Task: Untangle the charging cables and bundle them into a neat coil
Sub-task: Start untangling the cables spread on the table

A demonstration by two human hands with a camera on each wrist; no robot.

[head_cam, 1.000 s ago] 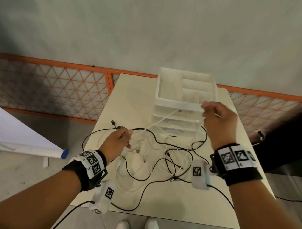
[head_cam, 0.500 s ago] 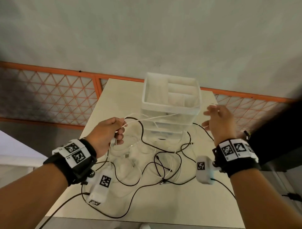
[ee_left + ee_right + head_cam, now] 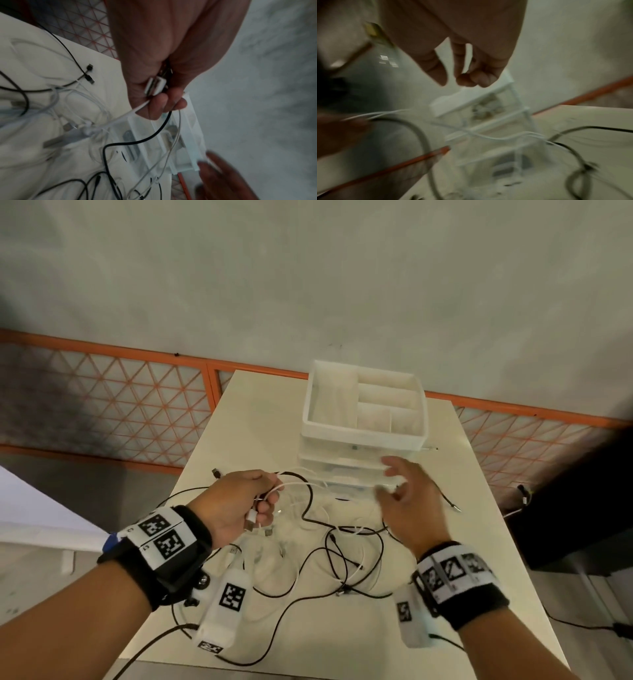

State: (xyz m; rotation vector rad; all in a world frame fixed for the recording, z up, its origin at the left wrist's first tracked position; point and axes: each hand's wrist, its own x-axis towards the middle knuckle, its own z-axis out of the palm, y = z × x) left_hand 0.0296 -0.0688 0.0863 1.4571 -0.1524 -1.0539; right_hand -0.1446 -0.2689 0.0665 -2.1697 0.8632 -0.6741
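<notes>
A tangle of black cables and white cables lies on the cream table. My left hand grips a white cable with its white plug in the palm, and a black cable runs out between the fingers too. My right hand hovers over the tangle in front of the drawer unit, fingers relaxed and holding nothing; it is blurred in the right wrist view.
A white plastic drawer unit with a divided top tray stands at the back of the table. An orange lattice fence runs behind the table. A black cable end lies to the right.
My right hand let go of the white cable it held stretched and dropped toward the tangle. The left hand stayed closed on its cable end and drew nearer.
</notes>
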